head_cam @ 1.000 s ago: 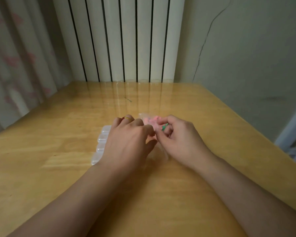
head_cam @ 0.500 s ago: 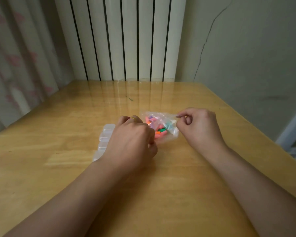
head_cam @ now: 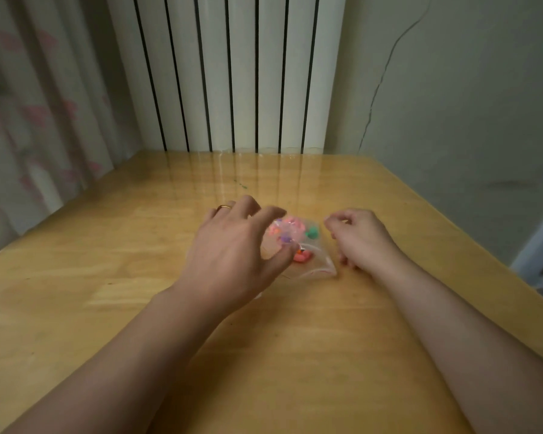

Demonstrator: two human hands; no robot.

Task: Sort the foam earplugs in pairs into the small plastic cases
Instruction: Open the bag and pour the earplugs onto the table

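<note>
A clear zip bag of coloured foam earplugs lies on the wooden table between my hands. My left hand, with a gold ring, reaches over the bag's left side. Its thumb is on the near side and its fingers on the far side, gripping the bag. My right hand is curled at the bag's right edge, thumb and forefinger pinched at the far right corner. The small plastic cases are hidden under my left hand.
The table meets a white ribbed radiator at the back and a cracked wall on the right. A flowered curtain hangs on the left. The table's right edge runs close to my right forearm.
My hands moved apart and the bag of earplugs came into view. My left hand opened from a fist and spread over the bag, now covering the cases. The bag has turned and flattened.
</note>
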